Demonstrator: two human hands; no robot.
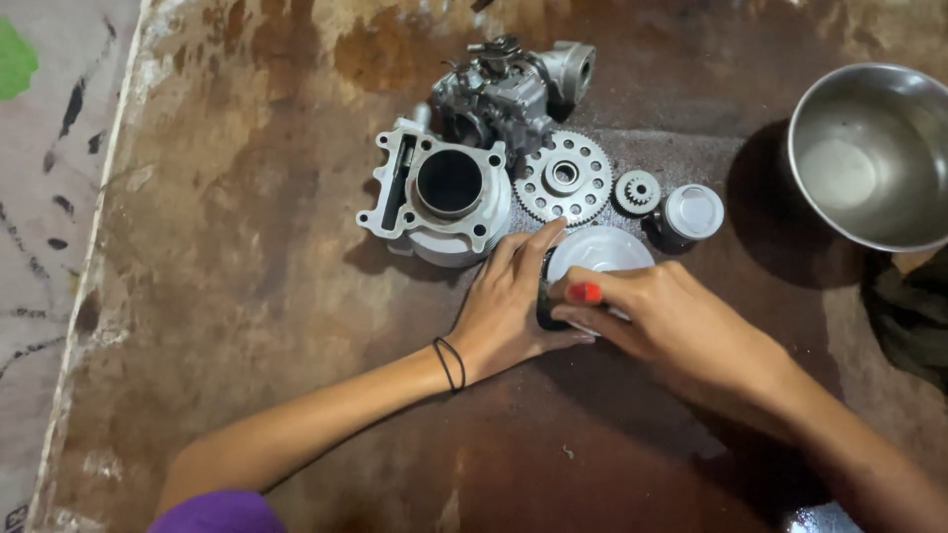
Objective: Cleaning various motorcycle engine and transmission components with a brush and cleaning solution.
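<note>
No packages, labels, signs or screens show anywhere near the hands.

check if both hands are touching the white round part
Touching: the head view shows the left hand and right hand both gripping the white round part.
</note>
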